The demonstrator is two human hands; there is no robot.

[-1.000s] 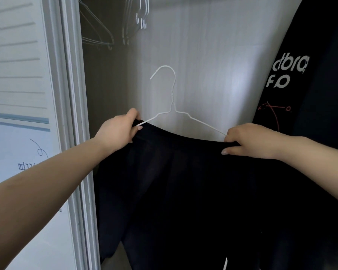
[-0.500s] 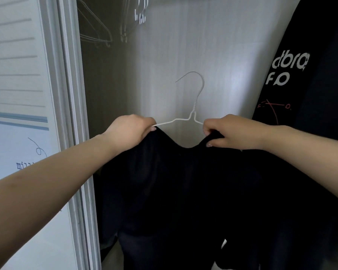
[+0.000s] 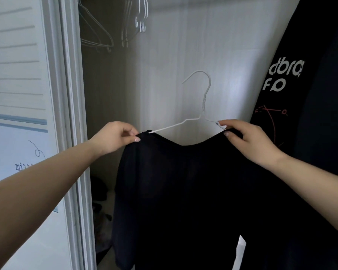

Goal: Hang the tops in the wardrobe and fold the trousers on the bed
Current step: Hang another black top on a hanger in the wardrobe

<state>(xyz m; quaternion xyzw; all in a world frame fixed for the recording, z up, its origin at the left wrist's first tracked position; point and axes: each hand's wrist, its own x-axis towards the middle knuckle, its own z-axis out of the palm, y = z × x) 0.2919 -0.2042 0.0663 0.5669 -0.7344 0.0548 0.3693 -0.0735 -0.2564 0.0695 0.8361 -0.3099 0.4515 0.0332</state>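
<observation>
Dressing a black top (image 3: 183,182) onto a white wire hanger (image 3: 201,106) is the step we judge ourselves to be in, standing at the open wardrobe.

At the far left stands the pale sliding wardrobe door (image 3: 27,114), with its frame just beside our left forearm. Past it, high in the dim interior, a few empty wire hangers (image 3: 113,26) hang from a rail we cannot see.

Our left hand (image 3: 113,138) pinches the top's left shoulder between thumb and curled fingers, right where the hanger's left arm slips under the cloth. Between our hands the hanger's hook stands upright and free, hooked on nothing, in front of the wardrobe's pale back wall (image 3: 183,55). The neckline sags in a shallow curve below the wire, and the body of the top hangs straight down.

Our right hand (image 3: 248,141) grips the right shoulder, fingers curled over the cloth and touching the hanger's right arm. Whether that end is fully inside the shoulder we cannot tell. At the right edge a black printed T-shirt (image 3: 293,94) already hangs.

Next, we reckon, the shoulders need settling evenly on the wire; then one hand must take the hook and lift it to the rail above.
</observation>
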